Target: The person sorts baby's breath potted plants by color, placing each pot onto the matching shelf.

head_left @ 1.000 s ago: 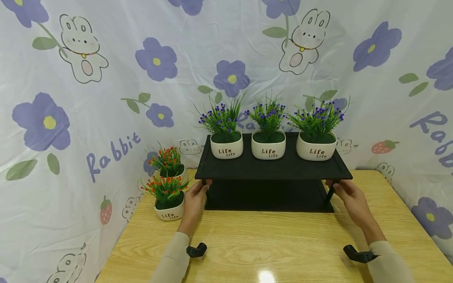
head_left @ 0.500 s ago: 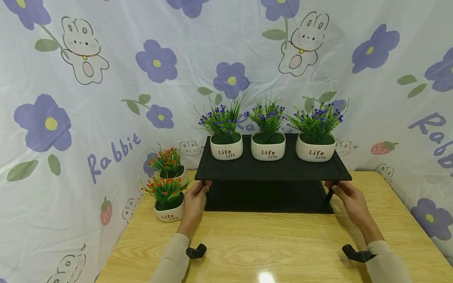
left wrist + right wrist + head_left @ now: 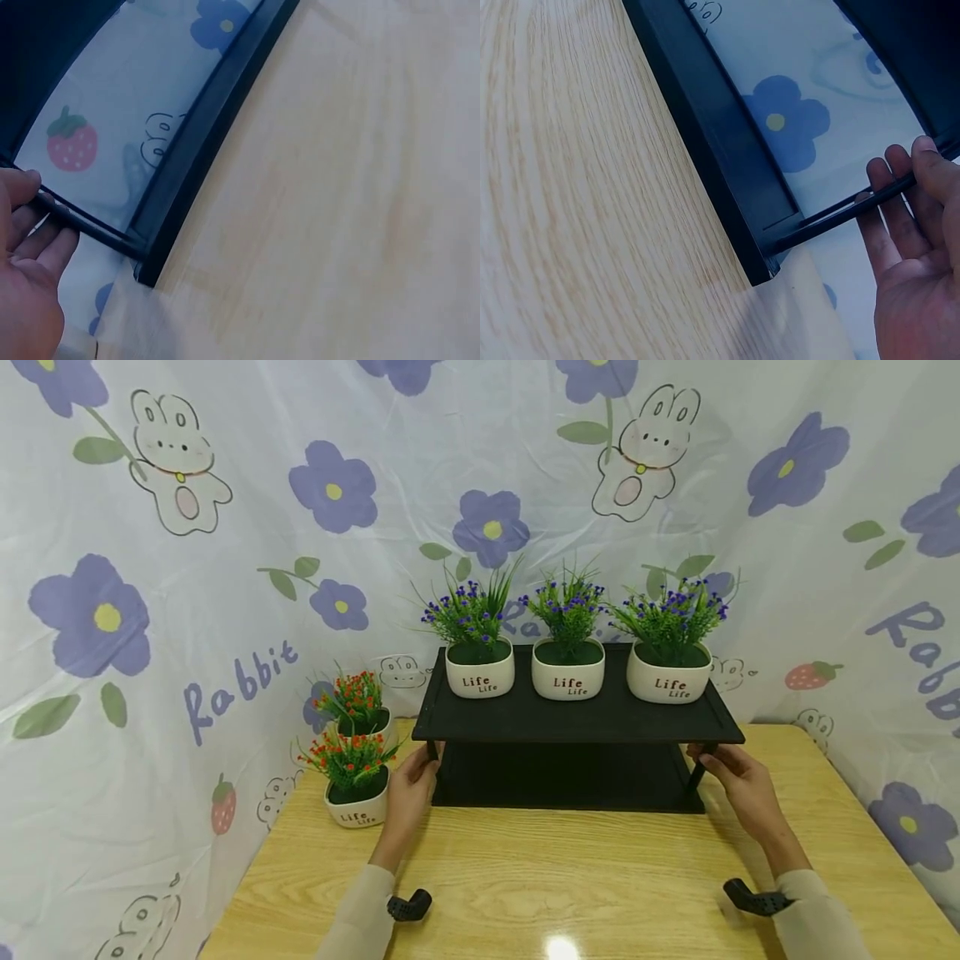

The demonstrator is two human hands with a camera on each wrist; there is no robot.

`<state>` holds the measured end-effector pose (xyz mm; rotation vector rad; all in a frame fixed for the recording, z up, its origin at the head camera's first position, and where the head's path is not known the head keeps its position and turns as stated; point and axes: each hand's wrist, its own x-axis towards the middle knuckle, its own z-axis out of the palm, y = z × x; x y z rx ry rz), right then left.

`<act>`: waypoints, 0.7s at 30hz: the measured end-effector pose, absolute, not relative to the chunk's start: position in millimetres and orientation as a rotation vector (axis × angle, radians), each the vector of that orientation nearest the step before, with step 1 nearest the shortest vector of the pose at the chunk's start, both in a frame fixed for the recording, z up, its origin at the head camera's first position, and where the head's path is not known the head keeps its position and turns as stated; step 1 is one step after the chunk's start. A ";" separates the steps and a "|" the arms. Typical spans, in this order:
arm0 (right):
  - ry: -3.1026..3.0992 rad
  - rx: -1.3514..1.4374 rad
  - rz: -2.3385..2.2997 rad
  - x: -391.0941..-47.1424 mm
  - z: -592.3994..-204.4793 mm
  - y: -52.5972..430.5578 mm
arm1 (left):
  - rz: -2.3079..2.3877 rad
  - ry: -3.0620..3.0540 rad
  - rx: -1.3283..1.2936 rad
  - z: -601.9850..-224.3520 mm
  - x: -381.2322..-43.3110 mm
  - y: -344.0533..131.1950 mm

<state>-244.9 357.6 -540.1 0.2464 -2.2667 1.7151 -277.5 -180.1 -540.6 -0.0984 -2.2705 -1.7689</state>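
Note:
A black two-tier shelf (image 3: pixel 570 718) stands on the wooden table. Three white pots with purple flowers sit in a row on its upper board: left pot (image 3: pixel 480 670), middle pot (image 3: pixel 567 672), right pot (image 3: pixel 670 675). My left hand (image 3: pixel 408 789) is at the left front post (image 3: pixel 97 231), thumb on one side and fingers behind it. On the other end my right hand (image 3: pixel 746 789) holds the right front post (image 3: pixel 840 217) between thumb and fingers, just under the upper board. The lower board (image 3: pixel 562 777) carries nothing that shows.
Two white pots with orange flowers stand left of the shelf, a front pot (image 3: pixel 357 806) close beside my left hand and a rear pot (image 3: pixel 366 720) partly hidden behind it. A patterned cloth (image 3: pixel 247 568) hangs behind and along the sides of the table (image 3: pixel 540 868).
My left hand has shifted slightly left, and less of its fingertips shows past the post. The right hand keeps its place, and the shelf and pots look almost unmoved.

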 end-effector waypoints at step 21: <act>-2.284 0.217 1.721 -243.4 -538.3 356.1 | -1.790 -2.168 -0.130 -536.3 -220.8 -231.3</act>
